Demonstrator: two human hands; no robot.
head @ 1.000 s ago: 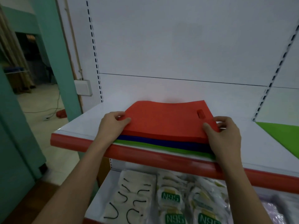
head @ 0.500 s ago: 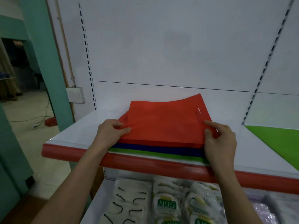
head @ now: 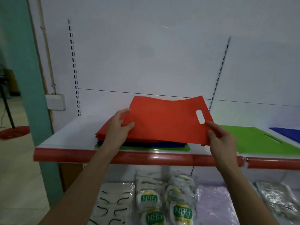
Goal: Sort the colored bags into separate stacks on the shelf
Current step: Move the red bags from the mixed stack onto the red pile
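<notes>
While lifted, red bag point(head: 164, 120) pinched between left hand point(head: 117, 127), right hand point(head: 221, 138)

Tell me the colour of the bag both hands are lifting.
Red bag, clearest in the head view.

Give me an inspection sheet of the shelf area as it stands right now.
Surface: white shelf with a red front edge; mixed pile at the front left.
Job's things: top red bag lifted off the pile, more red bags under it, then a blue bag and a green bag at the bottom. Separate green stack and blue stack to the right.
Clutter: N95 mask packs and other packets on the lower shelf.
Grippers: left hand pinches the red bag's left edge; right hand pinches its right corner.
Cables: a thin cable on the floor at far left, blurred.
Surroundings: teal pillar, wall box, red base on the floor.
</notes>
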